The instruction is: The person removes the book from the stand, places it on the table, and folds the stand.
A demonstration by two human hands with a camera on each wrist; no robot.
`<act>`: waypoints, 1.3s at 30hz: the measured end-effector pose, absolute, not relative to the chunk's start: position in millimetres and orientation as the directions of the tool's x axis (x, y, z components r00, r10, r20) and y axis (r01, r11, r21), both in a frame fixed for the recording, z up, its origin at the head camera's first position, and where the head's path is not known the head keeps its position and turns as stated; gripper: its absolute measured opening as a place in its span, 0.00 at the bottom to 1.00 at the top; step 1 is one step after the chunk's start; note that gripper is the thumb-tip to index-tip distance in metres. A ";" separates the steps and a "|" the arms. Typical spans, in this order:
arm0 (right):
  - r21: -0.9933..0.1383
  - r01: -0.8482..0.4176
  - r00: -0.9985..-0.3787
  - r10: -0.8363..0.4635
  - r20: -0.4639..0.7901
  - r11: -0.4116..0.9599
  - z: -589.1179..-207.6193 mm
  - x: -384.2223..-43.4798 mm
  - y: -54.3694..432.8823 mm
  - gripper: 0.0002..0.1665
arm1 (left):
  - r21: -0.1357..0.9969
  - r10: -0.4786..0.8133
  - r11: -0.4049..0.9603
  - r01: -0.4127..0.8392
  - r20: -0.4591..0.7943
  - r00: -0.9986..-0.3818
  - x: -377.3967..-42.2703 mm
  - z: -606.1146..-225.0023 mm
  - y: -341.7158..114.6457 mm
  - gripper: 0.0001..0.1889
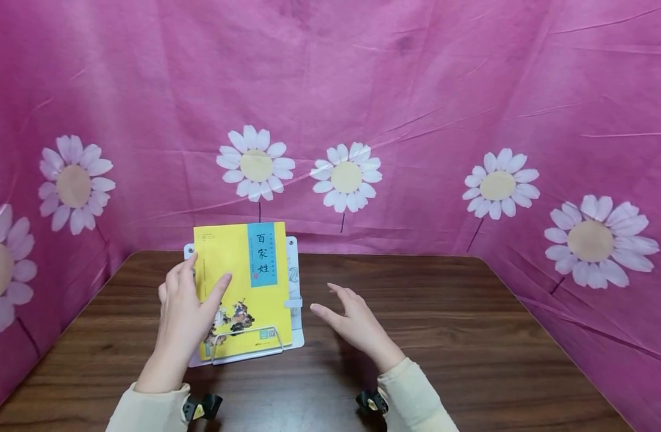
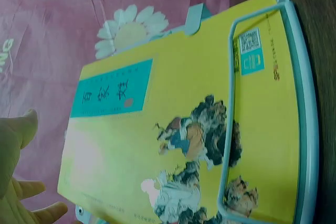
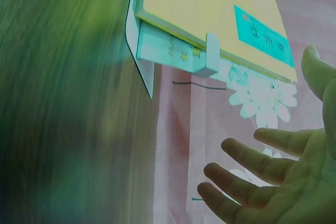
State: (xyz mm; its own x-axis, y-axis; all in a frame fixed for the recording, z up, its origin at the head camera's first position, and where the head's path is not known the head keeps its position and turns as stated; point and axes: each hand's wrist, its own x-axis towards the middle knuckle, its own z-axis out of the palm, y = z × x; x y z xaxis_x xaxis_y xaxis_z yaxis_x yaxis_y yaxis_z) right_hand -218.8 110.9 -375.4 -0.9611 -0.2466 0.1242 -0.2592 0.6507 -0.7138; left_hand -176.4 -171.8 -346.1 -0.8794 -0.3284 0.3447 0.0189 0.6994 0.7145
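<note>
A yellow book (image 1: pixel 230 258) with a blue title panel stands propped on a white book stand (image 1: pixel 295 336). The stand's wire bar (image 2: pixel 231 103) crosses the lower part of the cover, and a small side clip (image 3: pixel 211 53) sits at the book's right edge. My left hand (image 1: pixel 187 303) is at the book's left side, its thumb overlapping the cover in the head view; the left wrist view shows the fingers (image 2: pixel 31 188) relaxed and spread by the book's upper corner. To the right of the stand, my right hand (image 1: pixel 357 318) hovers with fingers extended, holding nothing.
Everything stands on a dark wooden table (image 1: pixel 443 336). A pink cloth (image 1: pixel 416 90) printed with white daisies hangs behind and along both sides of it. A black strap (image 1: pixel 200 408) shows at the left cuff, and another strap (image 1: pixel 371 402) at the right.
</note>
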 end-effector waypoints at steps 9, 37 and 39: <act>-0.755 -0.276 -0.951 -0.280 0.127 0.594 -380.0 -222.3 95.7 0.39 | 0.731 -0.366 0.682 -0.028 0.309 -0.878 -179.7 -347.6 -181.0 0.44; -0.843 -0.198 -0.930 -0.368 -0.001 0.500 -404.1 -218.4 70.0 0.26 | 0.784 -0.421 0.605 -0.135 0.171 -0.891 -189.7 -360.4 -200.0 0.43; -0.847 -0.197 -0.926 -0.377 -0.004 0.493 -404.7 -218.5 69.9 0.25 | 0.787 -0.420 0.601 -0.138 0.164 -0.892 -190.1 -360.8 -200.2 0.42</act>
